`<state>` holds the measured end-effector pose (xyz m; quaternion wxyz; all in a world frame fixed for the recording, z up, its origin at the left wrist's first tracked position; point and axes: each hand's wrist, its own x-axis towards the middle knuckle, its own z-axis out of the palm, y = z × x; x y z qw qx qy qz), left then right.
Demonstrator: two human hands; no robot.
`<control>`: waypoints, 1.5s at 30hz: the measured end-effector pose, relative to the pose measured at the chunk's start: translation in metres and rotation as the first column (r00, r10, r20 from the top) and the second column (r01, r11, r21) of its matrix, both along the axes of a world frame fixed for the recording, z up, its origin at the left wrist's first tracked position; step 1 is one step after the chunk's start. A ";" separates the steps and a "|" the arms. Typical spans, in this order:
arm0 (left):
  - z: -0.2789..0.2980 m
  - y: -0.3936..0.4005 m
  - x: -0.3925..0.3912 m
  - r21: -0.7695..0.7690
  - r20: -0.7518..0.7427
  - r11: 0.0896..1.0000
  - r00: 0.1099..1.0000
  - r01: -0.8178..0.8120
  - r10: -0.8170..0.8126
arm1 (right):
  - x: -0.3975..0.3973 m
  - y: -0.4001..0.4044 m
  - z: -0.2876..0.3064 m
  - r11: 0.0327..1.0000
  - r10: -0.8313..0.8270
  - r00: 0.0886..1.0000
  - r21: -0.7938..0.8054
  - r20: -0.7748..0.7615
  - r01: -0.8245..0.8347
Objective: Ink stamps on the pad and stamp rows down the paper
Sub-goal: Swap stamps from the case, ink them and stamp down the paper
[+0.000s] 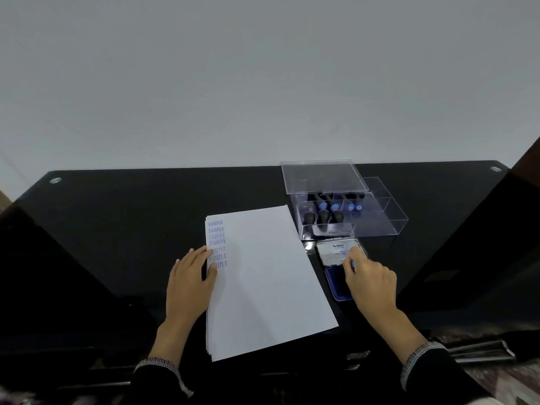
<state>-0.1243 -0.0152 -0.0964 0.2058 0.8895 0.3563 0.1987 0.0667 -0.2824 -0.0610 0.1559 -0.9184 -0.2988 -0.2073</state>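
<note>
Stamp (353, 263) sits mostly hidden in right hand (369, 280), pressed on blue ink pad (336, 283) just right of paper (263, 273); only a blue bit shows betw. fingers. Right hand curled round it, gripping. Left hand (190, 280) flat, fingers straight, holding paper's left edge over the SAMPLE column (216, 242). Pad lid (336, 249) hinged open behind pad. Stamp box (350, 211) w/ more stamps beyond pad. Judging: stamp small, rigid, light; best held by its knob handle, kept vertical. Paper thin, slides easily, so needs pinning.
</note>
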 end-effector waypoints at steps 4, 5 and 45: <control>0.007 0.011 -0.005 0.022 -0.061 0.999 0.997 0.045 -0.043 | -0.002 0.000 0.000 1.000 -0.001 1.000 0.015 -0.005 0.001; 0.008 0.015 -0.007 0.019 -0.078 0.997 0.995 0.069 -0.067 | -0.002 0.000 0.000 1.000 -0.002 1.000 0.015 -0.014 0.002; 0.002 0.019 -0.020 0.017 0.016 0.987 0.987 0.160 -0.160 | -0.080 0.174 0.000 0.798 0.594 0.553 0.343 -0.584 -0.495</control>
